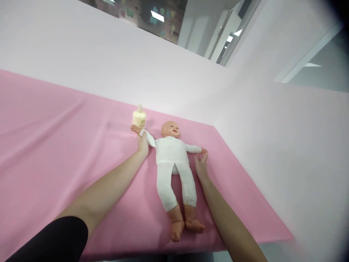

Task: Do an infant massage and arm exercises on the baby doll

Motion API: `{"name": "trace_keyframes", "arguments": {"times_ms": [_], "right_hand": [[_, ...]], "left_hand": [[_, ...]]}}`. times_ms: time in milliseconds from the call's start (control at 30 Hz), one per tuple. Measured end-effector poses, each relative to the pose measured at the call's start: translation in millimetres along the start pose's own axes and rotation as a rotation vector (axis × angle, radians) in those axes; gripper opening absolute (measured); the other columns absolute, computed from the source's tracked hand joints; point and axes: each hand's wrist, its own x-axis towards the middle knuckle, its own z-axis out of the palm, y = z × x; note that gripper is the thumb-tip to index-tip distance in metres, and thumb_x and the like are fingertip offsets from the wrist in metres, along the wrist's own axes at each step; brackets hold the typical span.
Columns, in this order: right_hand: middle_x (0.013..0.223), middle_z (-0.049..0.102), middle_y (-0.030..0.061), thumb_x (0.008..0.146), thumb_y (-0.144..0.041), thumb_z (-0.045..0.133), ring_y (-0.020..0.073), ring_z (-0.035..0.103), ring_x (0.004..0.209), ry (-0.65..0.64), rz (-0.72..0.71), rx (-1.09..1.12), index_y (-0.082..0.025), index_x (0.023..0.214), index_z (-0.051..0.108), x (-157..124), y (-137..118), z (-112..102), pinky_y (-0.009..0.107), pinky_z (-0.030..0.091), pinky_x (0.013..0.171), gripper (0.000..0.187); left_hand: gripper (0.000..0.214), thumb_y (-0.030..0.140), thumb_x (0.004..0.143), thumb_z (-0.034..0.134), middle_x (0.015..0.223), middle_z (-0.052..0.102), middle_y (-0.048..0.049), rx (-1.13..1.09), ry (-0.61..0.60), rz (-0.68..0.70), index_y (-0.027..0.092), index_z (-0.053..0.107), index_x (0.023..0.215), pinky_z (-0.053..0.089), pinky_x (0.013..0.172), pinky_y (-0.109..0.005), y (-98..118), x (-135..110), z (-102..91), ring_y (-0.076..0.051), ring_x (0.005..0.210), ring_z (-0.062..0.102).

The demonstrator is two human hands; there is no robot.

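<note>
- The doll [174,163] lies on its back on the pink-covered surface [54,145], between the two forearms. Its long axis runs away from the person: bare feet nearest, at the front edge, and head farthest.
- Its legs lie between the forearms, and neither hand touches them. Both hands are up at the level of the doll's outstretched arms.
- The right hand [201,164] rests on the surface just beyond the doll's hip, on the outer side. Its fingers lie loose and slack, with the fingertips touching or all but touching the doll's small hand at the end of the white sleeve. I cannot tell whether it pinches that hand or only rests against it.
- The left hand [143,142] reaches a little farther out and is closed around the doll's other arm near the wrist, over the white sleeve. The doll's tiny fist sticks out just past the fingers.
- The arms spread crosswise to the body, so each hand meets its own side of the doll. The left has the firmer hold.
- Just beyond the left hand, almost touching the doll's fist, a small pale-yellow bottle [139,116] stands upright near the wall [109,72].
</note>
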Motion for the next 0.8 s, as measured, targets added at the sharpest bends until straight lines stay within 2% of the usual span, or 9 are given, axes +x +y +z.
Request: {"name": "trace_keyframes", "arguments": {"times_ms": [100,200,267,333,467,567,633,700,800], "right_hand": [[0.145,0.041,0.0142,0.078,-0.037,0.057,0.026,0.05,0.126,-0.105,0.154,0.043,-0.021,0.149,0.015,-33,-18,-6,0.046,0.037,0.108,0.084],[0.127,0.06,0.007,0.079,-0.044,0.059,0.0247,0.053,0.122,-0.238,0.28,0.058,-0.025,0.145,0.03,-68,-40,-15,0.043,0.039,0.107,0.074],[0.13,0.059,0.0027,0.079,-0.046,0.061,0.0239,0.052,0.124,-0.236,0.395,0.093,-0.029,0.136,0.045,-89,-53,-22,0.039,0.039,0.107,0.062],[0.133,0.057,0.0015,0.078,-0.045,0.063,0.0239,0.053,0.122,-0.255,0.525,0.198,-0.03,0.132,0.05,-108,-62,-28,0.037,0.042,0.103,0.057],[0.114,0.068,0.0042,0.08,-0.039,0.063,0.024,0.062,0.106,-0.413,0.668,0.4,-0.025,0.123,0.058,-135,-74,-42,0.037,0.048,0.091,0.046],[0.088,0.071,0.0057,0.081,-0.038,0.063,0.0212,0.066,0.082,-0.537,0.745,0.479,-0.018,0.107,0.065,-149,-81,-54,0.032,0.051,0.076,0.033],[0.068,0.067,0.0028,0.08,-0.038,0.062,0.0164,0.06,0.057,-0.625,0.806,0.515,-0.016,0.102,0.066,-156,-84,-62,0.028,0.048,0.057,0.031],[0.06,0.062,-0.0001,0.077,-0.037,0.065,0.0119,0.052,0.043,-0.701,0.865,0.535,-0.016,0.099,0.066,-159,-87,-68,0.025,0.041,0.047,0.03],[0.068,0.064,0.0012,0.07,-0.033,0.073,0.011,0.056,0.051,-0.774,0.901,0.567,-0.017,0.096,0.067,-161,-88,-74,0.022,0.041,0.05,0.031]], "left_hand": [[0.038,0.041,0.096,0.031,0.133,0.048,-0.0152,-0.09,0.039,-0.014,0.016,0.032,0.124,0.039,0.102,-0.039,2,-3,1.9,-0.023,0.125,0.047],[0.033,0.043,0.089,0.046,0.123,0.056,-0.0114,-0.237,0.124,-0.002,0.02,0.043,0.112,0.043,0.1,-0.037,3,-4,4.6,-0.025,0.12,0.053],[0.03,0.041,0.086,0.05,0.119,0.059,-0.0097,-0.29,0.133,0.014,0.021,0.046,0.109,0.045,0.098,-0.036,3,-5,6.3,-0.024,0.116,0.056],[0.028,0.039,0.086,0.05,0.117,0.059,-0.0092,-0.315,0.13,0.013,0.022,0.047,0.108,0.046,0.097,-0.035,4,-6,7.5,-0.024,0.115,0.056],[0.026,0.038,0.086,0.051,0.117,0.059,-0.0084,-0.341,0.127,0.004,0.023,0.047,0.106,0.045,0.098,-0.033,4,-7,8.1,-0.022,0.116,0.055],[0.025,0.039,0.086,0.05,0.114,0.059,-0.0076,-0.315,0.12,0.028,0.023,0.047,0.105,0.044,0.098,-0.033,2,-6,7.8,-0.021,0.115,0.055],[0.024,0.038,0.085,0.051,0.111,0.058,-0.0073,-0.296,0.108,0.04,0.023,0.046,0.104,0.045,0.095,-0.034,2,-6,7.7,-0.021,0.111,0.056],[0.025,0.035,0.083,0.053,0.107,0.058,-0.0064,-0.276,0.078,0.043,0.023,0.046,0.103,0.047,0.091,-0.033,2,-7,7.8,-0.02,0.105,0.058],[0.025,0.03,0.078,0.058,0.097,0.058,-0.0042,-0.242,0.021,0.039,0.022,0.047,0.098,0.048,0.084,-0.032,5,-11,8.5,-0.019,0.096,0.059]]}}
